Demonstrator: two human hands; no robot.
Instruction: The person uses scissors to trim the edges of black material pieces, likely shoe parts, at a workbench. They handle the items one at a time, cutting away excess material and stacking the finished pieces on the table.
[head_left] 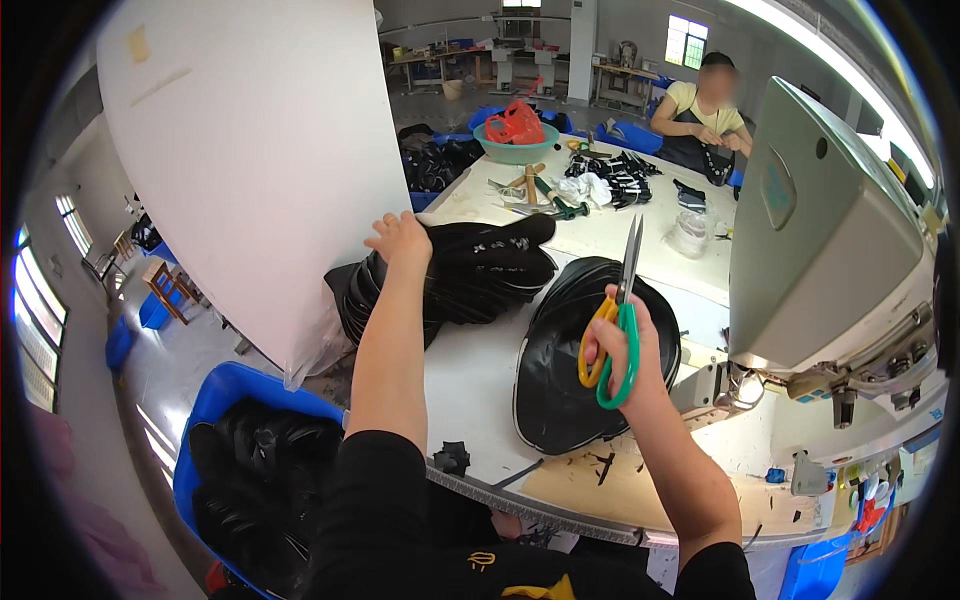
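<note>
While the black stack lies just below the fingers of the right hand, and the black bundle under those of the left hand, whose grip I cannot tell, care matters. Right fingers grip the scissors; best keep them pointed clear.

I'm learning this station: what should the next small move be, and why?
Perhaps ease the black bundle nearer the scissors: the left hand is at its edge, and the right hand holds the scissors, blades up.

a black short-sleeved shirt bears yellow markings in front.
</note>
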